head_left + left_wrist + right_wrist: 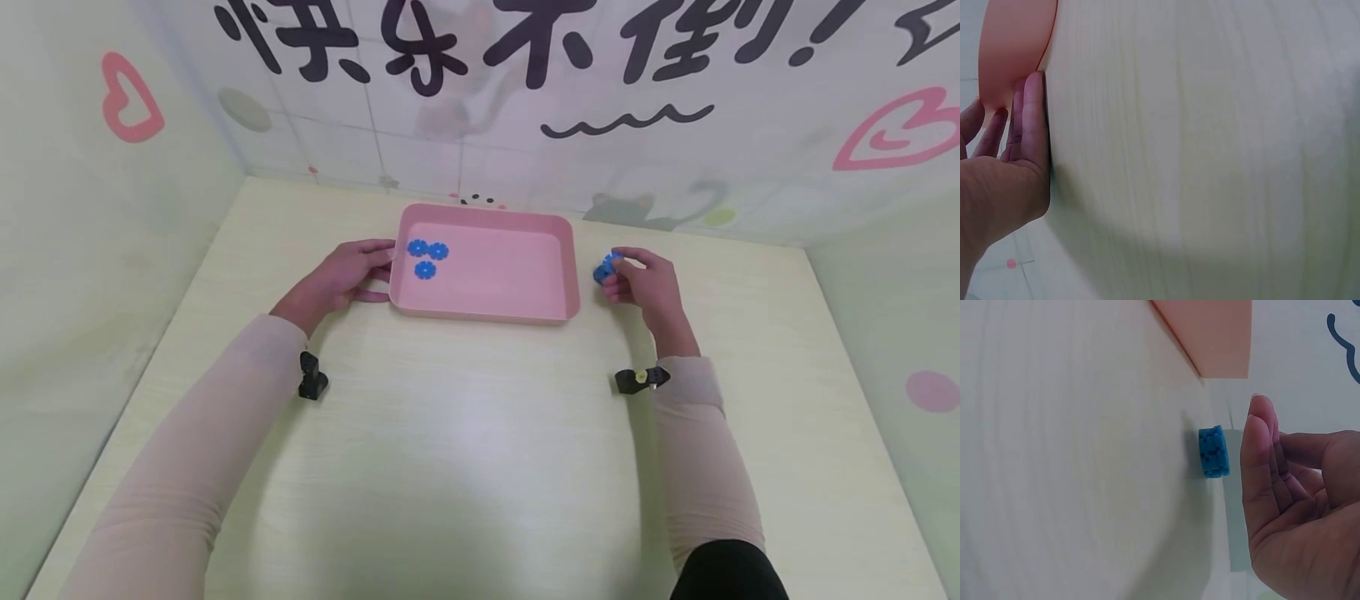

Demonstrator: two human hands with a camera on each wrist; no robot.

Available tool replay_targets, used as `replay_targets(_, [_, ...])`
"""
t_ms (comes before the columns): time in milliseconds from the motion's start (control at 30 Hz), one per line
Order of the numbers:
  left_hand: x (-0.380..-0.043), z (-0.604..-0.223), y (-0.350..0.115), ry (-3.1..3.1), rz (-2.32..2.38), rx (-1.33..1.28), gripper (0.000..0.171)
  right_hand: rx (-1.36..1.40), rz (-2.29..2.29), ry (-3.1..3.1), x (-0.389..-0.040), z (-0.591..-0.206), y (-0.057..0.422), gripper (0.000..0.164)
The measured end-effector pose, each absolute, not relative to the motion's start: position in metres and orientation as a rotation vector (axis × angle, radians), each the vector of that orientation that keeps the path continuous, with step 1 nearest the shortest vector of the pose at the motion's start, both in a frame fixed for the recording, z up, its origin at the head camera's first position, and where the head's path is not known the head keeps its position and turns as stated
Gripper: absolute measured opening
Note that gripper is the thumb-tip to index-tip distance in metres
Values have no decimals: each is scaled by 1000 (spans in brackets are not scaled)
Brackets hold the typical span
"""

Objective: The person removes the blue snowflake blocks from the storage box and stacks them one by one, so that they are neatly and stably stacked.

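A pink tray [487, 279] lies on the table with three blue snowflake-shaped discs [425, 270] in its left part. My left hand [347, 273] rests against the tray's left side, its fingers fairly straight; in the left wrist view the fingertips touch the tray wall [1016, 44]. To the right of the tray, my right hand [647, 279] pinches a blue snowflake disc [612, 257] between thumb and fingertips. More blue discs [1213, 452] stand stacked on the table close to those fingers. In the right wrist view the fingers hide the pinched disc.
A pale wood-grain table [480, 433] spreads in front of the tray. Printed white cloth walls [480, 133] enclose the back and both sides, with the back wall close behind the tray. A dark rounded object [729, 573] shows at the bottom right.
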State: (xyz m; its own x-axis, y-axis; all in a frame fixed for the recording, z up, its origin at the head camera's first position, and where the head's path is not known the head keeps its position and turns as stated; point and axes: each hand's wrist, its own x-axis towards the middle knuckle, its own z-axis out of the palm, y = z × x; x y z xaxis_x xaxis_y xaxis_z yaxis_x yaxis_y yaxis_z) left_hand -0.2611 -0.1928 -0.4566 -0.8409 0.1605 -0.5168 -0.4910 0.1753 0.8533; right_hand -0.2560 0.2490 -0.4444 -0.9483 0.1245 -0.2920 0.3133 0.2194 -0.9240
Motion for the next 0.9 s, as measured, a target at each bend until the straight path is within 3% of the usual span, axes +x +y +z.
replay_targets(900, [-263, -456, -192, 1949, 1701, -334, 47, 421, -1768, 2279, -261, -462, 252, 42])
